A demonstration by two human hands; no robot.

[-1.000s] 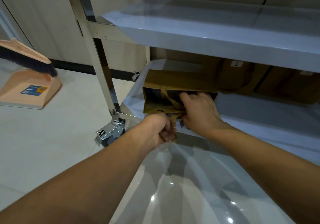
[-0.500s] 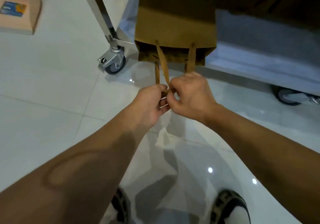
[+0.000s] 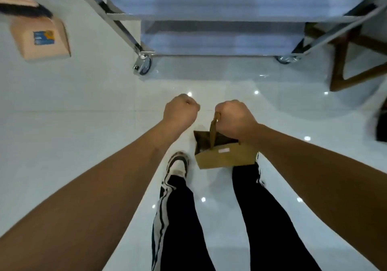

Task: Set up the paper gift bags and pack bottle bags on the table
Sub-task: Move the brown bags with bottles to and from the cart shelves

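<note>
right hand (image 3: 235, 120): fist clenched round the brown handles of the paper gift bag, knuckles up, arm stretched forward.
left hand (image 3: 181, 111): curled into a fist, nothing visible in it, just beside the right hand but not touching it.
paper gift bag (image 3: 224, 155): brown kraft, hangs under the right hand by its handles (image 3: 214, 132), mouth open and dark inside, small pale label on the near face; in the air above the floor, in front of the right leg, covers the right foot.
floor (image 3: 83, 107): glossy white tiles with light spots reflected.
trolley (image 3: 219, 40): metal frame with two grey shelves, ahead of the hands, on castors; left castor (image 3: 143, 65) clear, right one partly seen. Blurred, cannot tell what lies on the shelves.
dustpan (image 3: 41, 38): peach, blue sticker, far left on the floor, dark brush bristles at its top edge.
wooden frame (image 3: 354, 61): brown, far right, beside the trolley; cannot tell what piece of furniture it is.
legs (image 3: 180, 218): black trousers with white side stripes, left shoe (image 3: 178, 164) white and black.
</note>
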